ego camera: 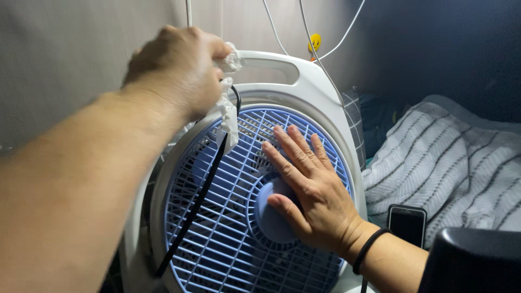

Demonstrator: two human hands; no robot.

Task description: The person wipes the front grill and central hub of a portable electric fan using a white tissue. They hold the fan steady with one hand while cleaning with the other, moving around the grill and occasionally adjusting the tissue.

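Fan (217,228) grille pressed by flat, open right hand (309,190), white wipe (228,116) gripped in closed left hand (176,68) at fan top.

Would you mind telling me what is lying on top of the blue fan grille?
The right hand lies flat on the blue fan grille, covering part of its round hub. A black cord crosses the grille. The blades behind are barely visible.

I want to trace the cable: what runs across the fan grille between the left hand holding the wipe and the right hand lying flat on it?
In the head view, a black cord hangs down over the blue grille between the left hand and right hand.
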